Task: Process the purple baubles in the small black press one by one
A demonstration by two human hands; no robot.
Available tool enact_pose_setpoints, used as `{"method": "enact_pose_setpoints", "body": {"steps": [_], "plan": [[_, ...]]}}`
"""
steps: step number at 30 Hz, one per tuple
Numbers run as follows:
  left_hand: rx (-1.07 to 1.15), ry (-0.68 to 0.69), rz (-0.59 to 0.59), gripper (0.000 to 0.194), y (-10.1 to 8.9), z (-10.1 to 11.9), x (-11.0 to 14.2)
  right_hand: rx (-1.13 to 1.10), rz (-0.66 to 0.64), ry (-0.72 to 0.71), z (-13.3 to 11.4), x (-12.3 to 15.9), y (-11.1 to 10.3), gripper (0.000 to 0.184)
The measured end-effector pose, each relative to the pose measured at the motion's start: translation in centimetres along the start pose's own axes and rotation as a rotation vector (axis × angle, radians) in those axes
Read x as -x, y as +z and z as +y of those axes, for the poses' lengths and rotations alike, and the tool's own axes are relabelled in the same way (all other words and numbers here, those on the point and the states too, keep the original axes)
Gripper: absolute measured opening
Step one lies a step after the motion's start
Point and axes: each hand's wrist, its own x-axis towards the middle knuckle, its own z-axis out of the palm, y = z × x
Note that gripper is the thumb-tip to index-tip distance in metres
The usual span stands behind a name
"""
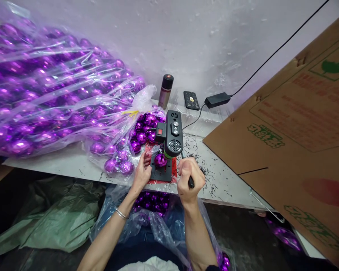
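Observation:
A black bench press (173, 133) with round vents, buttons and a side switch box stands on the bench. Below its head, a shiny purple bauble (160, 160) sits on the black base plate (162, 175). My right hand (190, 178) is wrapped round the press's lever handle (191, 183), at the right of the base. My left hand (142, 169) rests by the left edge of the plate, fingers stretched out and thumb apart, close to the bauble. More purple baubles (141, 137) lie loose behind my left hand, next to the press.
A large clear bag (59, 94) of purple baubles fills the left. Behind the press are a dark-capped bottle (165, 90), a phone (191, 100) and a power adapter (217, 100) with its cord. A cardboard box (271, 143) leans in from the right. An opened plastic bag with baubles (152, 201) lies at my lap.

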Motion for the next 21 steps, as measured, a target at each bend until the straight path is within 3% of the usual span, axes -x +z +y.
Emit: {"method": "enact_pose_setpoints", "body": {"steps": [4,8,10,15,21], "plan": [[-0.14,0.212,-0.124,0.098,0.4,0.1,1.4,-0.014,-0.001,-0.004,0.3,0.4,0.0,0.031],[-0.323,0.171,-0.059,0.121,1.4,0.6,2.5,0.007,0.004,-0.017,0.4,0.5,0.0,0.03],[-0.376,0.148,-0.054,0.124,2.0,1.0,2.3,0.006,0.01,-0.027,0.4,0.5,0.0,0.03],[-0.463,0.183,-0.1,0.108,2.6,1.8,0.8,0.009,0.009,-0.043,0.4,0.4,0.0,0.032],[-0.557,0.257,-0.117,0.063,2.5,2.3,0.1,0.005,0.007,-0.055,0.4,0.6,0.1,0.031]]}}
